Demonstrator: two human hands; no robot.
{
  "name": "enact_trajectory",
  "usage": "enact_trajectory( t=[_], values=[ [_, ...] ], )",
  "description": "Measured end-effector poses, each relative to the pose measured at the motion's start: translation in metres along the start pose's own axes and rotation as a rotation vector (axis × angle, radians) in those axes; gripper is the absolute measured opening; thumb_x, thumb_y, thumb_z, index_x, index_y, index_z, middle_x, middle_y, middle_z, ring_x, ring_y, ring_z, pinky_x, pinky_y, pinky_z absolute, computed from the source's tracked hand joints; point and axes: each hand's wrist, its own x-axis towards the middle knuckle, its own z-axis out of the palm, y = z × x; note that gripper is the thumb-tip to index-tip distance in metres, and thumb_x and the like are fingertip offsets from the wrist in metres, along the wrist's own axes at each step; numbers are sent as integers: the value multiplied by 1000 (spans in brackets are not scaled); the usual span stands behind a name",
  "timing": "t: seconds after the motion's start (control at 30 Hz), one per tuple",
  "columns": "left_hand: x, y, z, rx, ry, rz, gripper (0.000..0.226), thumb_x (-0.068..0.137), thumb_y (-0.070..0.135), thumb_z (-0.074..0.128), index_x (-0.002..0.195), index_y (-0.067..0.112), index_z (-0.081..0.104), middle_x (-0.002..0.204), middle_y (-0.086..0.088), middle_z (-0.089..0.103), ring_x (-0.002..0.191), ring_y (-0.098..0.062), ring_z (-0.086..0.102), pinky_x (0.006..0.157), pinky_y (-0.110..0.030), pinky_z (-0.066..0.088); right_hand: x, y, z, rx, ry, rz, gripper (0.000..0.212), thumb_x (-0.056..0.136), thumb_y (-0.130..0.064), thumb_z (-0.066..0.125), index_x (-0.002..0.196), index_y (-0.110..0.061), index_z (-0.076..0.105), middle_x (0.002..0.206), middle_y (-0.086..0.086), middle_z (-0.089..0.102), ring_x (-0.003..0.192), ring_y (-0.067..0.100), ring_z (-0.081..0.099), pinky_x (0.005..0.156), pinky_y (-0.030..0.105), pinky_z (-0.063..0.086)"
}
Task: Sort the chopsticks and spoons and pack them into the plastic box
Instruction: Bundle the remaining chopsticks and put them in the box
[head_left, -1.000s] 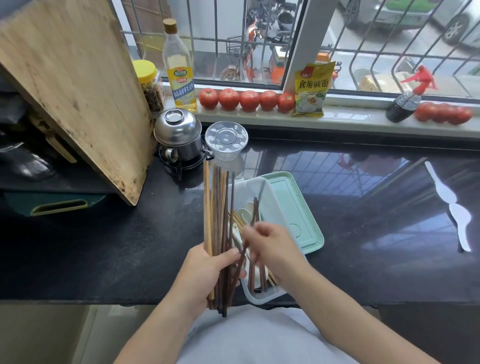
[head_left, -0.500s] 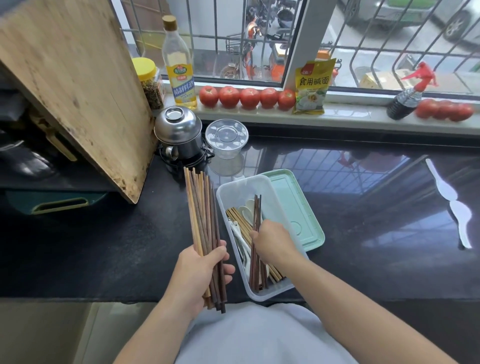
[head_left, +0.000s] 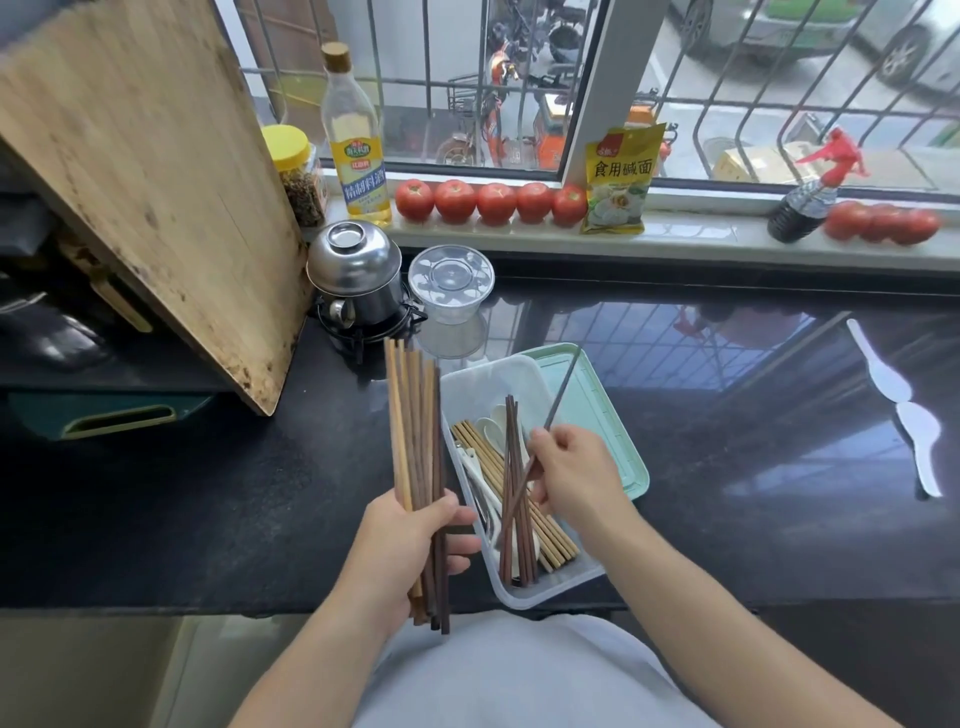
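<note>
One dark chopstick (head_left: 558, 395) is pinched in the right grip (head_left: 571, 475), slanting up over the plastic box (head_left: 524, 364); the left grip (head_left: 410, 540) is clamped round a bundle of chopsticks (head_left: 415, 441) just beside it. Loosen the left grip and the bundle could fan out or slide off the near tabletop (head_left: 208, 519) edge, which the box overhangs. Open room lies right of the right grip, beyond the green lid (head_left: 597, 415).

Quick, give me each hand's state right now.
Left hand: grips the chopstick bundle.
Right hand: pinches a single dark chopstick above the plastic box.
</note>
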Motion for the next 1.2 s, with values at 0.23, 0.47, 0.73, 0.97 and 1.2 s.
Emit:
enact_trajectory(
  t=[0.23, 0.47, 0.73, 0.97, 1.2],
  values=[
    [4, -7, -8, -25, 105, -15, 20, 96, 16, 71, 114, 8, 68, 99, -18, 71, 74, -26, 72, 65, -39, 62, 34, 35, 28, -775, -133, -53, 24, 101, -29, 52, 98, -8, 64, 94, 11, 68, 82, 32, 69, 76, 39, 60],
    [-5, -4, -10, -2, 61, 20, 16, 99, 10, 66, 115, 9, 64, 92, -12, 79, 81, -29, 78, 70, -44, 65, 28, 35, 31, -804, -42, -145, 29, 101, -41, 51, 96, -13, 59, 94, 9, 66, 86, 32, 61, 71, 36, 48],
    [-8, 6, -1, 5, -159, 35, 22, 98, 13, 68, 119, 9, 68, 101, -19, 78, 85, -34, 76, 70, -38, 61, -26, -3, 26, -105, -341, -228, 18, 96, -31, 61, 86, -22, 74, 71, -11, 67, 63, 7, 64, 61, 27, 51],
    [-1, 2, -4, 29, -32, 22, 17, 100, 16, 66, 115, 8, 62, 95, -13, 79, 84, -30, 78, 69, -39, 63, 11, -8, -6, -197, 172, -165, 28, 97, -32, 50, 78, -13, 59, 72, 7, 68, 64, 26, 64, 63, 42, 52],
    [5, -5, -7, -32, 92, 12, 19, 96, 17, 71, 113, 10, 67, 91, -15, 70, 71, -23, 68, 62, -35, 59, 34, 21, 21, -846, -97, -129, 18, 97, -16, 45, 86, -8, 57, 93, 16, 67, 82, 34, 60, 69, 35, 48]
  ],
)
